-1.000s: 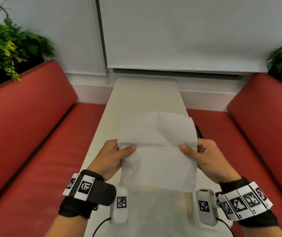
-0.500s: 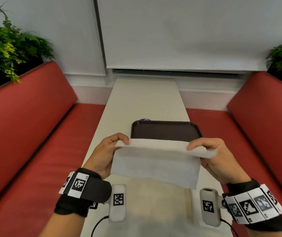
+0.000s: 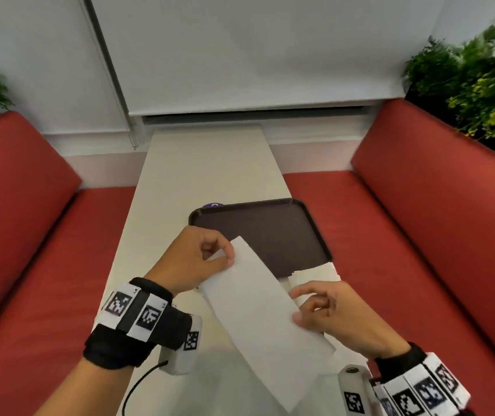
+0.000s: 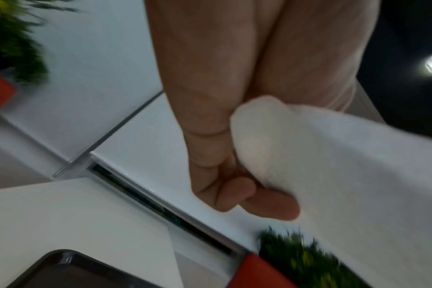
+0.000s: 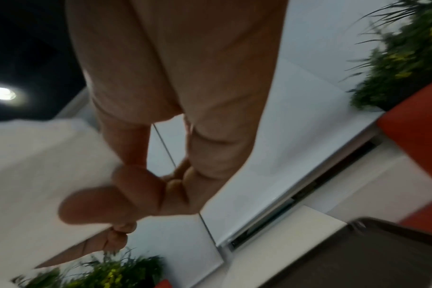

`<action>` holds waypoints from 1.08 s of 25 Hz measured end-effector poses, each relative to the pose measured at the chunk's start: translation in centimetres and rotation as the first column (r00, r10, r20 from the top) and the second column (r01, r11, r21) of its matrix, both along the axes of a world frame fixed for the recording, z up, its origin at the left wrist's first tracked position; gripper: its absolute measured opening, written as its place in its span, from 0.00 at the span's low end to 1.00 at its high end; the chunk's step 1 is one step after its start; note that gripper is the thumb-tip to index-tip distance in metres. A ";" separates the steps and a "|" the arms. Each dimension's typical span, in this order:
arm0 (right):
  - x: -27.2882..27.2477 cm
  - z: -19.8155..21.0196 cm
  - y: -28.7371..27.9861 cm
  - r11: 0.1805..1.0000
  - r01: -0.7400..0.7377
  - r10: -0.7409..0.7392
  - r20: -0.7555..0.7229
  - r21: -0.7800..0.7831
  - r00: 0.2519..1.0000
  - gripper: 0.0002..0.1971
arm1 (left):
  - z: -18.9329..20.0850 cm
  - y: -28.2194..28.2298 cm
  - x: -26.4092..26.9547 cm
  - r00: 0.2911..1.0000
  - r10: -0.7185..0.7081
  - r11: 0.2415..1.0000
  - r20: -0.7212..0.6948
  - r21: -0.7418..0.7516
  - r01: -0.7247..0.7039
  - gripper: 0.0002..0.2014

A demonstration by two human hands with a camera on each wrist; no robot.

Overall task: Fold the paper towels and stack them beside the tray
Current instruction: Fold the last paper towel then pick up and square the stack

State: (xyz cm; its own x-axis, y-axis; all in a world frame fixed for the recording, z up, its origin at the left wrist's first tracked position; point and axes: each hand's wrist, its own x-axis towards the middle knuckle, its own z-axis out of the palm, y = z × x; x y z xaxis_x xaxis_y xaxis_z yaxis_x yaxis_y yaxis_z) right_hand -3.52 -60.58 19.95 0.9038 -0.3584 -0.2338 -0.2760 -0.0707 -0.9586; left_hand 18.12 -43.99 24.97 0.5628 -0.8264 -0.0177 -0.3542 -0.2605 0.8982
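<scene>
Red booth benches (image 3: 420, 235) flank a narrow pale tabletop (image 3: 204, 175) that runs toward a white wall, with leafy plants (image 3: 474, 85) behind each backrest. On that tabletop lies a dark tray (image 3: 270, 232), the landmark for everything else.

A second ago the paper towel (image 3: 258, 310) was held up flat as a full sheet and hid the tray entirely. Half a second ago its upper half had come over toward the person, making a band across the near side of the tray. Now that band is turned diagonally, one end over the tray's near left corner and the other trailing toward the person. The left hand (image 3: 192, 259) pinches the end nearest the tray between thumb and curled fingers, which the left wrist view confirms. The right hand (image 3: 327, 313) grips the long edge on the tray's near right side, thumb on top and fingers curled under.

So the first fold looks done, and the turned strip suggests a second fold is next; it is not stacked yet. More white paper (image 3: 315, 273), probably towels already laid down, peeks out just beside the tray's near right corner.

As for writing, none is readable. The wristbands (image 3: 132, 310) carry black-and-white square marker patterns, not text. A purple object (image 3: 214, 205) at the tray's far edge shows a small white mark too tiny to read.
</scene>
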 end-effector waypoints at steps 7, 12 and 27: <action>-5.1 -8.2 -0.8 0.874 0.445 -0.475 -0.155 -0.195 0.866 0.06 | -9.0 -12.0 -1.7 0.852 -0.471 0.800 0.230 0.518 0.303 0.19; -5.9 -10.6 -4.5 0.719 0.584 -0.684 -0.235 -0.377 0.690 0.07 | -12.5 -19.6 -3.8 0.853 -0.458 0.831 0.251 0.461 0.310 0.13; -4.2 -14.2 -9.5 0.728 0.582 -0.682 -0.471 -0.363 0.559 0.39 | -20.1 -21.7 -4.1 0.991 -0.055 0.924 0.126 0.383 0.003 0.25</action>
